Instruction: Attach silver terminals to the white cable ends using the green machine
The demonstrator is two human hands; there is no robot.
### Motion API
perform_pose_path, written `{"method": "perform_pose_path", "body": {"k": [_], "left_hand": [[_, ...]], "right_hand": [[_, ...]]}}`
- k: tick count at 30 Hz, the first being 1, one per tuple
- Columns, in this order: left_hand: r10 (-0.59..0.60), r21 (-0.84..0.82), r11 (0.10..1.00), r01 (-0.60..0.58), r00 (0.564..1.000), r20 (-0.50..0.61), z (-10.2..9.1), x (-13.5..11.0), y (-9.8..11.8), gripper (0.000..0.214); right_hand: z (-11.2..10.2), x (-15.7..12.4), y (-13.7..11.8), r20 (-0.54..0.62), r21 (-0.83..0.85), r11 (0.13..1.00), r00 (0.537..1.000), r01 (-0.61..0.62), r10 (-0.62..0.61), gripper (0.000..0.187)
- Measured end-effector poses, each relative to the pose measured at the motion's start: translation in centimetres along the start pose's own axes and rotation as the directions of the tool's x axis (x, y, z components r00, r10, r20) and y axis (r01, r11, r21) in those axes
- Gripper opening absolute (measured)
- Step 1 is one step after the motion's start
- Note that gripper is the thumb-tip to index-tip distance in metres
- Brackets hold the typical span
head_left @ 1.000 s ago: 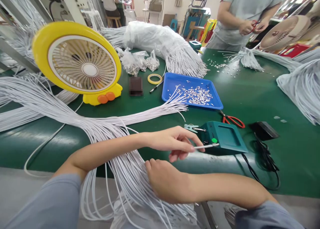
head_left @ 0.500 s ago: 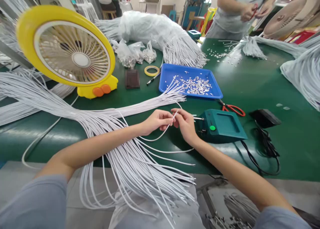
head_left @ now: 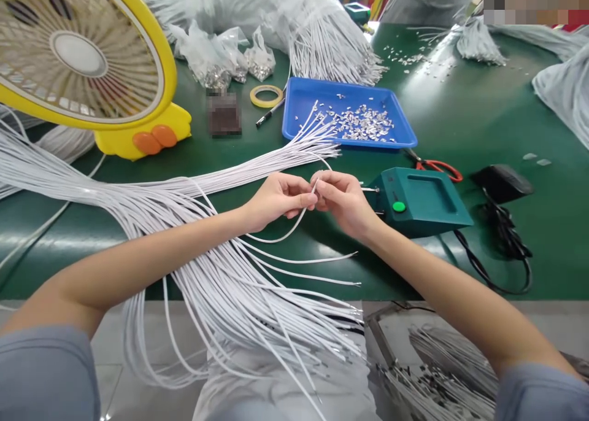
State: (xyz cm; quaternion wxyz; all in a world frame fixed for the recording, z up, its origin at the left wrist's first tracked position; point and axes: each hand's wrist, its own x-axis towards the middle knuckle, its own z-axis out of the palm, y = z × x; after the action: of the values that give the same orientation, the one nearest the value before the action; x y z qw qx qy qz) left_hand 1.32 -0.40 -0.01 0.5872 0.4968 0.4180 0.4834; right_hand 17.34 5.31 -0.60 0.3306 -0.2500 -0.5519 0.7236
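My left hand [head_left: 283, 201] pinches a thin white cable [head_left: 299, 220] close to its end. Against it, my right hand [head_left: 343, 199] has thumb and fingers closed on the tip of the same cable; whether a small part sits between them is hidden. Just right of my right hand stands a green device [head_left: 416, 200] with a bright green button and metal prongs on its left side. Under my left forearm spreads a large bundle of white cables [head_left: 248, 292], hanging over the table edge onto my lap. Another bundle [head_left: 257, 169] points toward the blue tray [head_left: 294, 132].
Small metal pieces [head_left: 368, 123] lie in the tray. Red-handled scissors [head_left: 439, 168] and a black adapter [head_left: 501, 183] are at the right. A yellow fan [head_left: 168, 77], bagged parts [head_left: 260, 59], a tape roll [head_left: 266, 96] and a pen [head_left: 269, 114] stand or lie beyond.
The view has tilted down and come closer, so the co-worker's hands are no longer seen. My right fingers have curled further over the cable tip, and both hands still hold it.
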Motion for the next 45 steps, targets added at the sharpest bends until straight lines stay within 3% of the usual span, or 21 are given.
{"method": "perform_pose_path", "body": {"k": [4,8,11,13,15,18,26,31,35,37,41,45], "left_hand": [[-0.057,-0.058,0.996,0.061,0.996,0.076,-0.2,0.0,0.2,0.036],[-0.086,-0.142,0.985,0.103,0.989,0.122,-0.2,0.0,0.3,0.036],[-0.083,-0.193,0.975,0.111,0.986,0.146,-0.1,0.0,0.2,0.035],[-0.07,-0.221,0.97,0.102,0.987,0.148,-0.2,0.0,0.2,0.034],[-0.055,-0.224,0.971,0.089,0.986,0.155,-0.2,0.1,0.1,0.034],[-0.075,-0.205,0.971,0.12,0.974,0.216,-0.4,0.1,-0.1,0.033],[-0.157,-0.298,0.916,0.268,0.924,0.349,-0.6,0.2,0.0,0.031],[-0.14,-0.349,0.889,0.297,0.901,0.41,-0.7,0.3,0.2,0.03],[-0.121,-0.382,0.877,0.292,0.903,0.411,-0.8,0.3,0.2,0.029],[-0.119,-0.397,0.871,0.29,0.908,0.401,-0.8,0.2,0.2,0.029],[-0.136,-0.417,0.857,0.302,0.914,0.382,-0.9,0.2,0.2,0.028],[-0.199,-0.378,0.847,0.375,0.881,0.429,-1.0,0.2,0.2,0.025]], "right_hand": [[-0.2,0.1,-0.3,0.01,-0.063,0.992,0.994,0.113,-0.113,0.022],[-0.8,0.4,-1.2,-0.16,-0.101,0.961,0.949,0.258,-0.272,0.022],[-0.9,0.4,-1.4,-0.247,-0.055,0.96,0.928,0.274,-0.279,0.021],[-0.7,0.2,-1.0,-0.186,-0.01,0.98,0.963,0.199,-0.197,0.024],[-0.4,0.0,-0.4,-0.05,0.011,0.993,0.992,0.121,-0.12,0.029],[-0.2,-0.3,0.1,0.074,0.002,0.992,0.989,0.13,-0.13,0.02],[-0.7,-0.1,-1.2,0.01,-0.191,0.929,0.946,0.318,-0.323,0.012],[-0.8,-0.3,-1.6,0.001,-0.256,0.877,0.907,0.407,-0.42,0.01],[-0.6,-0.2,-1.5,-0.172,-0.193,0.897,0.886,0.397,-0.43,0.022],[-0.5,-0.2,-1.3,-0.216,-0.143,0.923,0.899,0.356,-0.38,0.022],[-0.1,-0.3,-0.4,-0.042,-0.119,0.963,0.968,0.242,-0.248,0.032],[0.0,-0.6,0.0,0.046,-0.138,0.947,0.957,0.29,-0.287,0.014]]}}
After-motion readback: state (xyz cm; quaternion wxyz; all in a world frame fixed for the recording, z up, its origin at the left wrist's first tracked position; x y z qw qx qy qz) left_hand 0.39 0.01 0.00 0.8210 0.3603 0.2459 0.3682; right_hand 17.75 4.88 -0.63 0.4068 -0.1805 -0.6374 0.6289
